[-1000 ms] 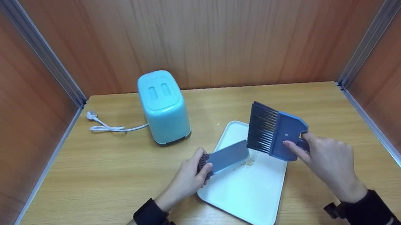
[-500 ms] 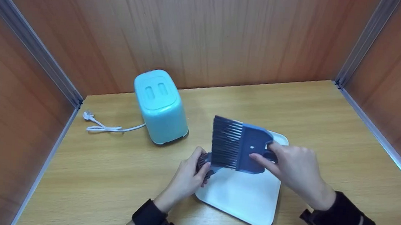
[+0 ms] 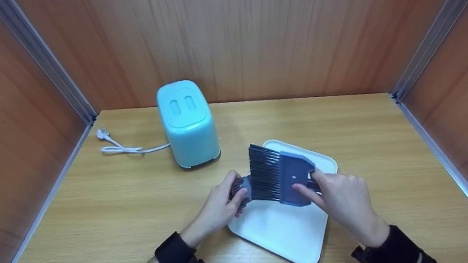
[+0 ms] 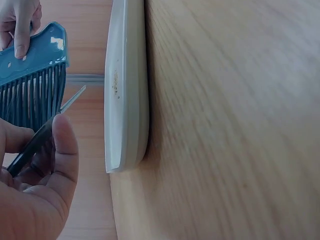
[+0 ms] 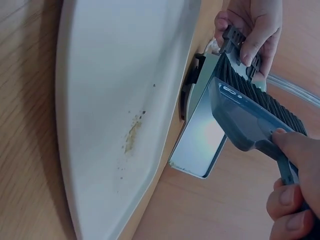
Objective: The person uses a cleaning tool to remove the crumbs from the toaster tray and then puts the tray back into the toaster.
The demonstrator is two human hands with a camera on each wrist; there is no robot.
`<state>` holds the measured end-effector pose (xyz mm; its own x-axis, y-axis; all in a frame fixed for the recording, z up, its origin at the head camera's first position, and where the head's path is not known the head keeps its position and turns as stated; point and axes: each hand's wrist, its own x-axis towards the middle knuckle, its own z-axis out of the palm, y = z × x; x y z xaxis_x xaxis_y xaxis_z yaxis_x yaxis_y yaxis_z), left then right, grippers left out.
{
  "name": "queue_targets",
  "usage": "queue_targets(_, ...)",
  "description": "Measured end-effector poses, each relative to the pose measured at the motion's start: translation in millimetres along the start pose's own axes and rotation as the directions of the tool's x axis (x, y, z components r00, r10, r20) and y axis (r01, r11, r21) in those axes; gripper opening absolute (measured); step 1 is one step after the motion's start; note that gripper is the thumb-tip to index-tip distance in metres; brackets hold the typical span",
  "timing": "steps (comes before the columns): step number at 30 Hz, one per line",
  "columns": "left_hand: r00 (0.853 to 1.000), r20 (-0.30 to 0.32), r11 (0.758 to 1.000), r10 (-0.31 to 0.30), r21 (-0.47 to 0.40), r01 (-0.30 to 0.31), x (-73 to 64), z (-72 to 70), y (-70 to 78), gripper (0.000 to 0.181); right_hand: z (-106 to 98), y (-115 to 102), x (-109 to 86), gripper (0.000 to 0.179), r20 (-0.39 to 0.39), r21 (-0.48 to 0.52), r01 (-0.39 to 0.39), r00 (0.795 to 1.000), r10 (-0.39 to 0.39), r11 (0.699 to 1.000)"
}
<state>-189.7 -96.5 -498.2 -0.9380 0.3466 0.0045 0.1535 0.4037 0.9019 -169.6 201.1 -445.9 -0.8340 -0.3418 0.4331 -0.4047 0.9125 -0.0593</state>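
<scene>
The left hand (image 3: 217, 202) pinches the plate (image 5: 195, 145) by its dark end, at the tray's (image 3: 284, 233) left edge; the right hand (image 3: 346, 203) grips the brush (image 3: 295, 177), bristles against the plate. Springy bristles, stroked hard leftward, could fling specks past that edge onto the bench (image 3: 125, 207). Pressing far from the pinch could twist the plate; dipping low could scatter the tray's crumbs (image 5: 132, 136).
</scene>
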Motion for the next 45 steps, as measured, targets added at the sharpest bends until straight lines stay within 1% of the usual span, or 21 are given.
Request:
queue_targets(7,1.000,0.000,1.000,0.002,-0.005,-0.002,0.0,-0.8,-1.3,0.010,-2.7,13.8,-3.2,0.051,0.013,-0.051,-0.021,1.000,0.022,0.998)
queue_targets(11,1.000,0.000,1.000,0.010,-0.005,-0.010,-0.1,-1.2,-1.8,0.010,-2.7,26.1,-5.4,0.052,-0.048,-0.088,0.001,0.999,-0.005,0.996)
queue_targets(15,0.999,-0.002,0.999,0.032,0.012,-0.032,-1.1,-1.9,-2.2,0.012,-0.9,39.2,-7.7,0.059,-0.136,-0.128,0.039,0.989,-0.056,0.991)
queue_targets(17,0.999,-0.002,0.999,0.041,0.019,-0.041,-1.9,-1.9,-2.5,0.012,-0.2,44.3,-8.1,0.064,-0.154,-0.139,0.041,0.986,-0.062,0.989)
queue_targets(19,0.999,-0.001,0.999,0.044,0.020,-0.044,-2.2,-1.6,-2.9,0.012,0.2,48.4,-8.3,0.069,-0.157,-0.147,0.038,0.986,-0.061,0.988)
queue_targets(22,0.999,0.005,0.999,0.039,0.018,-0.039,-2.2,-1.1,-3.2,0.012,-0.9,53.8,-8.3,0.071,-0.160,-0.162,0.030,0.985,-0.056,0.986)
queue_targets(27,0.999,0.008,0.999,0.031,0.019,-0.031,-1.8,-1.2,-2.7,0.013,-7.6,61.3,-7.2,0.062,-0.189,-0.182,0.006,0.981,-0.041,0.983)
queue_targets(32,1.000,0.011,0.999,0.022,0.023,-0.023,-1.6,-1.6,-2.3,0.013,-13.9,63.5,-4.3,0.050,-0.240,-0.177,-0.028,0.971,-0.016,0.984)
queue_targets(34,1.000,0.012,0.999,0.023,0.027,-0.023,-1.7,-1.2,-2.2,0.014,-13.8,62.6,-3.5,0.049,-0.251,-0.169,-0.026,0.968,-0.018,0.985)
queue_targets(39,1.000,0.014,1.000,0.020,0.022,-0.020,-2.0,0.1,-2.2,0.015,-9.4,59.7,-4.0,0.050,-0.247,-0.163,-0.010,0.968,-0.031,0.987)
queue_targets(45,1.000,0.001,1.000,0.022,0.011,-0.022,-2.8,-0.5,-3.0,0.013,-1.3,58.9,-7.2,0.048,-0.252,-0.167,0.015,0.966,-0.057,0.986)
